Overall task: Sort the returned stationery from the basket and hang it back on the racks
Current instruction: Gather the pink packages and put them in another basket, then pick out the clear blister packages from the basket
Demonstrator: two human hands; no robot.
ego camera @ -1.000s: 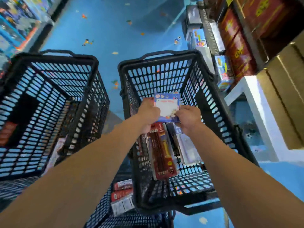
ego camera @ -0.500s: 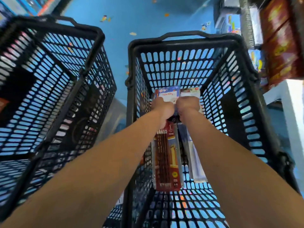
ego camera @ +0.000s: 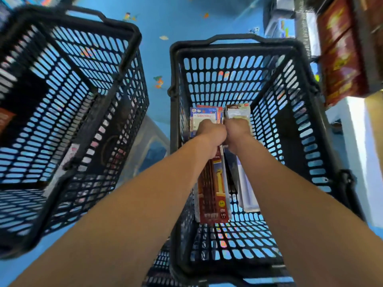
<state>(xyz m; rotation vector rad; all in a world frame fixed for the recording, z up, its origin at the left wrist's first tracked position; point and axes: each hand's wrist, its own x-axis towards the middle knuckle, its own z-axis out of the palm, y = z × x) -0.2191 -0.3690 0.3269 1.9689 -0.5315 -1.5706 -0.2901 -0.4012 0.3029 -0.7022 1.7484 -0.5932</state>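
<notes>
Left basket (ego camera: 83, 83) and right basket (ego camera: 234, 79): black, slotted mesh. Floor (ego camera: 165, 19): blue, orange flecks. Card (ego camera: 200, 119) in my left hand (ego camera: 211, 135): white, blue border. Pencil pack (ego camera: 215, 191): dark red, yellow stripe. Far-right boxes (ego camera: 339, 59): red, yellow print.

A second ago the blue-edged card pack (ego camera: 199, 119) was held between two hands a little apart. Now the left hand (ego camera: 211, 135) and right hand (ego camera: 238, 132) sit knuckle to knuckle, deeper in the basket (ego camera: 234, 42). The card pack is with the left hand alone, seemingly bunched with the red pencil pack (ego camera: 213, 193), and the right hand grips a pale packet (ego camera: 238, 110).
</notes>
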